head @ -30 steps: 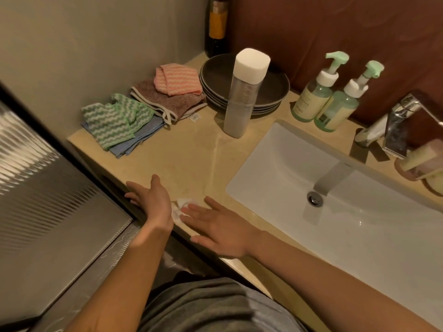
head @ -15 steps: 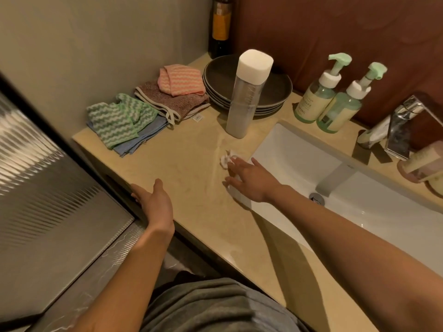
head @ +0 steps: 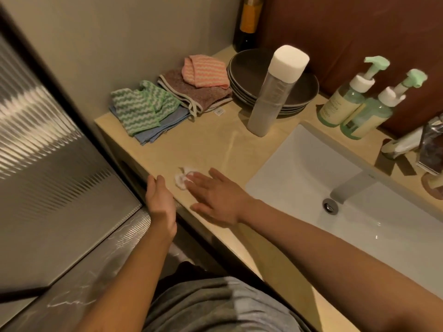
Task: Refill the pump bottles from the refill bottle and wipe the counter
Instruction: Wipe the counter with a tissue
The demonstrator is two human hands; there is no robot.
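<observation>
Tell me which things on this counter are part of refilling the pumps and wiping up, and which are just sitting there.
Part of the job: two green pump bottles; white-capped refill bottle; white wad under the right hand; counter; left hand cupped at its edge.

Lying about: folded cloths; dark plates; dark bottle; faucet.

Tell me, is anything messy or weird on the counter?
A little. Dinner plates sit stacked beside a bathroom sink, which is unusual. The cloths lie in a loose heap. A crumpled white tissue sits under the right hand fingertips. No spill shows.
</observation>
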